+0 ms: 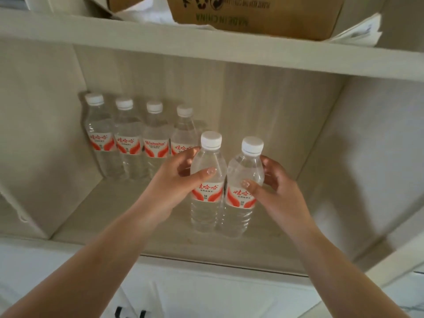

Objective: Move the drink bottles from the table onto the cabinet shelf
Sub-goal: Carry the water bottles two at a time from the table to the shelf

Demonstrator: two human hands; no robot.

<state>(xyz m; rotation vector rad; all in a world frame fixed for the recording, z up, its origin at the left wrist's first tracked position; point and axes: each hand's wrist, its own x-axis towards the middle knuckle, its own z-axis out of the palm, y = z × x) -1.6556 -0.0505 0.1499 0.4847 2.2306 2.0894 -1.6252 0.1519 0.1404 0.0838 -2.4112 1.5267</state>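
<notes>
Row of four bottles (pixel 140 136) stood at 10 o'clock on shelf (pixel 96 214), against back wall. My left hand (pixel 176 180) gripped left bottle (pixel 207 180), thumb across front. Right hand (pixel 273 187) gripped right bottle (pixel 244 187). Pair touched, upright, caps at 12, long axes vertical, bases seemingly on shelf. Step: placement. Next, probably: push both back toward row, release.

Head view, close above shelf (pixel 96 216)

Six water bottles (pixel 207 180) stand on the shelf (pixel 114 214), with one cardboard box (pixel 263 17) above.
</notes>
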